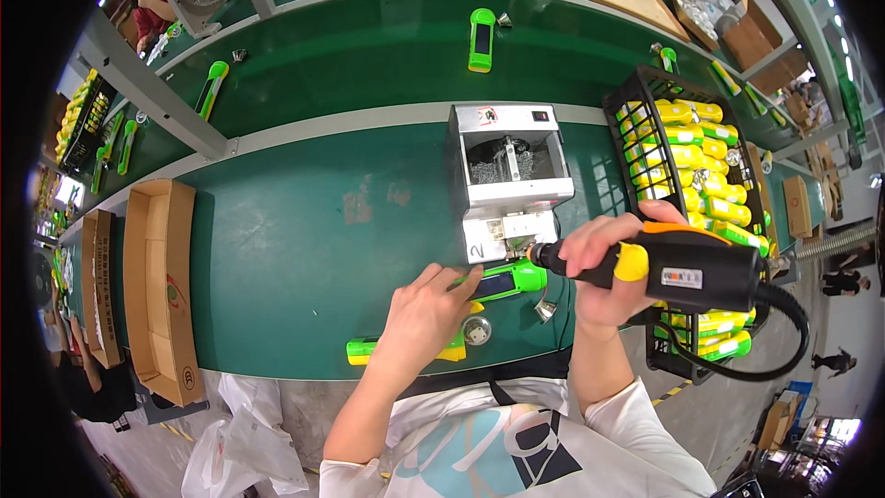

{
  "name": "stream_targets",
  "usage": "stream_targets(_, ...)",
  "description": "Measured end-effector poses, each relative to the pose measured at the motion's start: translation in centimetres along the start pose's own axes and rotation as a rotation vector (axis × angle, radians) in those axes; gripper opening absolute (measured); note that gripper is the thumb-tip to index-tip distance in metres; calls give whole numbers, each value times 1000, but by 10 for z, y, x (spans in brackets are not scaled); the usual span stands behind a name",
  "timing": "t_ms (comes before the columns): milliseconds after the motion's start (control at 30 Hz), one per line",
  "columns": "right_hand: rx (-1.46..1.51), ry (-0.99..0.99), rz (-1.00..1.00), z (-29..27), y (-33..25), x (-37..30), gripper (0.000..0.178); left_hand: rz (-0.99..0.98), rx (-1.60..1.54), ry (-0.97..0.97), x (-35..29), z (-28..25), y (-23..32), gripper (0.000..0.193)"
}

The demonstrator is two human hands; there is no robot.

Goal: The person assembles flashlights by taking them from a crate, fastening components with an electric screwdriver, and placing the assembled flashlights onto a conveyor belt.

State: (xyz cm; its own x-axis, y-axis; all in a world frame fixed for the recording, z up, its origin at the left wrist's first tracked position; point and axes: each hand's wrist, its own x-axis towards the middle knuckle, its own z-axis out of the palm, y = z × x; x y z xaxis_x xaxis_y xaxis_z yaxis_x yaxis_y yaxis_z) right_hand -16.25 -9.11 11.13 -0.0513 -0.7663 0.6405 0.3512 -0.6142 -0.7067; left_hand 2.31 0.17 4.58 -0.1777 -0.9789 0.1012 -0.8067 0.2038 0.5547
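My right hand (604,263) is wrapped round a black electric screwdriver (682,267), with a yellow cover on one finger. The screwdriver's tip reaches the front of a silver screw feeder (512,180), whose open top shows small metal screws. Below the feeder lies a bright green lamp housing (502,283) with a dark panel, and my left hand (429,309) grips its left end. A second green and yellow housing part (361,350) lies partly hidden under my left forearm. Close by are a round silver reflector piece (477,330) and a silver cone-shaped part (545,311).
At the right, a black crate (645,152) holds many yellow-green lamp housings. An empty cardboard tray (161,290) sits at the left edge of the green table (286,286). On the green belt behind, another lamp (481,40) lies. The screwdriver's cable loops beside the crate.
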Motion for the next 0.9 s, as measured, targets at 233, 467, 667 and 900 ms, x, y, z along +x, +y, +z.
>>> stream_targets(233, -45, -35, 13, 1, 18, -3, 54, -14, -54, 5, 1, -1, -3, 51)
stream_targets(467, -41, -256, -128, -11, 24, -11, 53, -67, -91, 82, -16, -19, -11, 47)
stream_targets(667, -171, -198, -3, 0, 13, -18, 48, -120, -179, 105, -19, -14, -22, 40)
stream_targets(900, 22, -136, 143, -11, -3, -25, 53, -104, -278, 57, 3, 13, 1, 37)
